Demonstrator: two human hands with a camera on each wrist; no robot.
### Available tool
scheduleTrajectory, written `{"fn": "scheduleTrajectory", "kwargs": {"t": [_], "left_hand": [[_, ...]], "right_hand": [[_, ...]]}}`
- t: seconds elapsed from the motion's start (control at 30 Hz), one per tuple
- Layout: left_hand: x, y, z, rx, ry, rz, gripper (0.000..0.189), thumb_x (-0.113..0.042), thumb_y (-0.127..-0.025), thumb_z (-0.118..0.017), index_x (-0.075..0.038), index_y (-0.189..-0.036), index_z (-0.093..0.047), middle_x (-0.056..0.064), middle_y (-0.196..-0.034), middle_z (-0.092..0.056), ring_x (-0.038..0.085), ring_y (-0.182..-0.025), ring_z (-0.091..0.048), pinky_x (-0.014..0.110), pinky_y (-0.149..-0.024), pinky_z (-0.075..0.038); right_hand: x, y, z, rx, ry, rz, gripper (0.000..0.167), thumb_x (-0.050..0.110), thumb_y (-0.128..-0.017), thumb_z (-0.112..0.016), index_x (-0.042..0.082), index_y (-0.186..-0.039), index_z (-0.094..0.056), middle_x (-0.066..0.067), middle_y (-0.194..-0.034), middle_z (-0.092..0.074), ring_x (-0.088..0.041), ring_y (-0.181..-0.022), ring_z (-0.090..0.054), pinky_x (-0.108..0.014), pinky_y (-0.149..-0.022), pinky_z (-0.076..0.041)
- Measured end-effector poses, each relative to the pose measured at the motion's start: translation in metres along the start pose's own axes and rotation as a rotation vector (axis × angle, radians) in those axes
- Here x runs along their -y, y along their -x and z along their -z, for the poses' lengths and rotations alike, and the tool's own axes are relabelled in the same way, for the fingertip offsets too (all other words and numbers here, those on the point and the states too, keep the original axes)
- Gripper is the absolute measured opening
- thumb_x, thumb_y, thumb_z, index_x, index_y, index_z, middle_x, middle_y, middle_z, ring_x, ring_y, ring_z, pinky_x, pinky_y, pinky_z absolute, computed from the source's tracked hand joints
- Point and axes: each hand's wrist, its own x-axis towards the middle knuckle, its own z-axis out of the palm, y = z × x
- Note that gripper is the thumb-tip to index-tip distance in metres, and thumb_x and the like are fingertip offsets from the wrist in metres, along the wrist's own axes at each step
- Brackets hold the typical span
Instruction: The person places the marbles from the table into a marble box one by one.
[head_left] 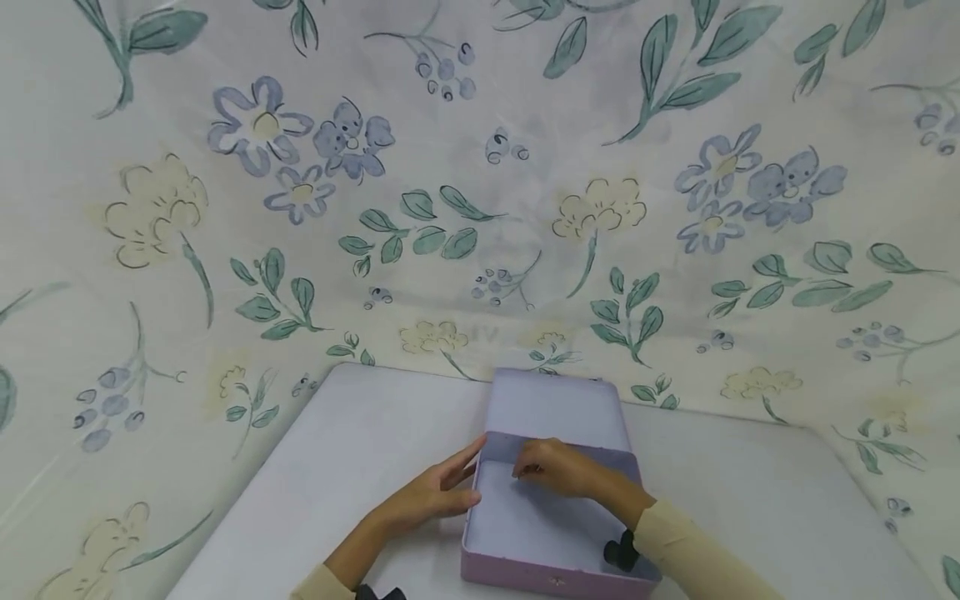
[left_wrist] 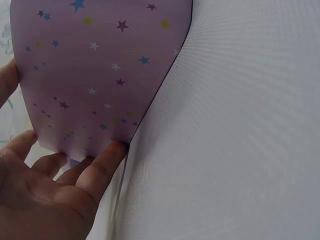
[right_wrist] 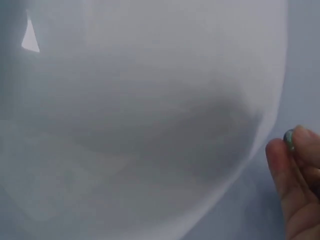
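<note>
Right grip (head_left: 557,467) pinches greenish object (right_wrist: 288,139); left grip (head_left: 433,495) touches box (left_wrist: 100,65).

No legible text, brand or number. Floral backdrop (head_left: 517,292), head view: a faint letter-like mark (head_left: 487,335) low near the middle, maybe "V" plus a stroke, too blurred to read for sure. Pink box (left_wrist: 100,65), left wrist view: outer side carries only printed star symbols (left_wrist: 122,25) in blue, yellow, white and dark pink, no lettering among them. Right wrist view: nothing readable.
</note>
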Motion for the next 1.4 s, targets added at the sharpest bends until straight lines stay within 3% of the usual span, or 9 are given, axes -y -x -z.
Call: {"fn": "scheduleTrajectory", "kwargs": {"t": [0.3,0.67,1.07,1.4], "left_hand": [[-0.001,0.0,0.0,0.001,0.023,0.012,0.085,-0.032,-0.096,-0.066,-0.028,-0.162,-0.013,0.01,-0.17,-0.001,0.048,-0.153,-0.005,0.057,-0.111,-0.042],[-0.004,-0.008,0.003,-0.001,-0.004,0.005,0.079,-0.026,-0.099,-0.062,-0.031,-0.162,-0.014,0.007,-0.17,-0.001,0.047,-0.153,-0.005,0.057,-0.112,-0.041],[-0.004,-0.006,0.001,-0.003,0.014,0.024,0.078,-0.024,-0.1,-0.061,-0.032,-0.161,-0.014,0.008,-0.17,0.001,0.047,-0.153,-0.004,0.056,-0.112,-0.041],[-0.003,-0.007,0.0,0.004,0.031,0.025,0.076,-0.024,-0.101,-0.059,-0.032,-0.161,-0.014,0.009,-0.17,0.003,0.05,-0.152,-0.002,0.058,-0.111,-0.041]], "right_hand": [[-0.003,0.0,-0.002,0.01,0.018,0.031,0.009,0.001,-0.087,-0.074,0.006,-0.093,-0.078,0.001,-0.089,-0.073,0.002,-0.079,-0.06,-0.014,-0.074,-0.054],[-0.008,0.001,0.001,0.035,0.063,-0.019,0.009,0.007,-0.087,-0.076,0.014,-0.092,-0.079,0.006,-0.089,-0.073,0.005,-0.08,-0.059,-0.013,-0.075,-0.054],[-0.007,0.002,-0.003,0.061,0.067,-0.049,0.01,0.005,-0.086,-0.077,0.014,-0.092,-0.079,0.007,-0.087,-0.072,0.006,-0.077,-0.058,-0.012,-0.073,-0.054],[-0.005,0.005,0.007,0.066,0.052,-0.053,0.018,0.011,-0.085,-0.078,0.009,-0.103,-0.078,0.002,-0.098,-0.075,0.002,-0.083,-0.063,-0.014,-0.074,-0.054]]}}
